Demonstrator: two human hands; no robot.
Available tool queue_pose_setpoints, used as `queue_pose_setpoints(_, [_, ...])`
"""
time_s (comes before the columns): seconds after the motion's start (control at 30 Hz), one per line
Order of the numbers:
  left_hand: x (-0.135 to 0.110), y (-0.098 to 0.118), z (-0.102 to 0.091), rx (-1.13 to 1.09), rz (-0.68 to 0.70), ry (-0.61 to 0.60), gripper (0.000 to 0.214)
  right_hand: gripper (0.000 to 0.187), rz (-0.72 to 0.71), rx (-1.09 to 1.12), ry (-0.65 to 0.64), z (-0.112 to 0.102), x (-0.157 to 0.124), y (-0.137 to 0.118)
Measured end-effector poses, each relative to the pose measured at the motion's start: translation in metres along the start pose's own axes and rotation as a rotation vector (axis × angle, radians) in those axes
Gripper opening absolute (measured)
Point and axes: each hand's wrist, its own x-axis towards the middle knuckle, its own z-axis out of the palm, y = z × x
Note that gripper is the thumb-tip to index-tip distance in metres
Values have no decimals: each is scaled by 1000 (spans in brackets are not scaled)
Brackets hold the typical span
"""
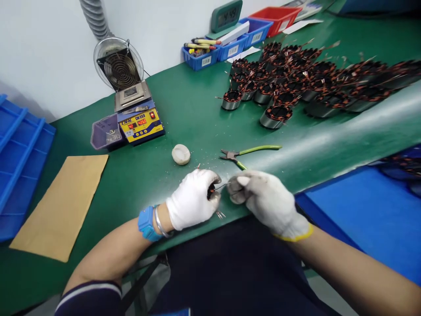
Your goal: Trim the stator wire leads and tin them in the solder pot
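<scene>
My left hand (194, 199), in a white glove, is closed around a small wound stator coil (211, 191) near the front edge of the green table. Copper wire ends stick out of it above and below the fist. In a greyish glove, my right hand (263, 199) pinches a thin wire lead (222, 186) that runs out of the coil toward it. Green-handled side cutters (245, 152) lie on the mat just beyond both hands. A small white round tin (180, 154) sits a little farther left.
Several wound stators (296, 83) crowd the far right of the green table (184, 109). A solder pot with a red display (140, 125) and a small fan (119, 66) stand at the back left. Blue bins (219, 50), a brown sheet (62, 204) and blue trays (19, 153) surround the work area.
</scene>
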Motion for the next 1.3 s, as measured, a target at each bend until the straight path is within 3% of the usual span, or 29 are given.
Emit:
queue_pose_setpoints(0.07, [-1, 3, 3, 30, -45, 78, 19, 27, -54, 9, 72, -8, -2, 3])
queue_pose_setpoints(0.2, [-7, 13, -13, 129, -17, 243, 23, 23, -271, -425, -65, -13, -18, 10])
queue_pose_setpoints(0.27, [-9, 18, -24, 180, 64, 183, 18, 33, -363, -648, -109, -8, -25, 11])
queue_pose_setpoints(0.37, [-10, 18, -30, 207, 162, -24, 15, 16, -436, -771, -123, 2, -28, 10])
queue_pose_setpoints(0.47, [-9, 10, -23, 214, 218, -14, 14, 17, -458, -748, -97, 6, -23, 9])
queue_pose_setpoints(0.63, [-2, -1, -8, 204, 294, 49, 14, 15, -273, -590, -28, 1, -17, 11])
queue_pose_setpoints(0.83, [3, -1, -4, 116, 203, -20, 14, 20, -100, -318, -90, -2, -17, 6])
queue_pose_setpoints(0.97, [5, 2, -4, 148, 167, -33, 14, 19, -42, -280, -57, -1, -14, 2])
queue_pose_setpoints(1.2, [4, 12, -2, 200, 72, -51, 15, 18, -86, -382, -5, 4, -20, 15])
queue_pose_setpoints(1.3, [3, 15, -1, 215, 46, -60, 15, 15, -359, -638, 44, -4, -25, 20])
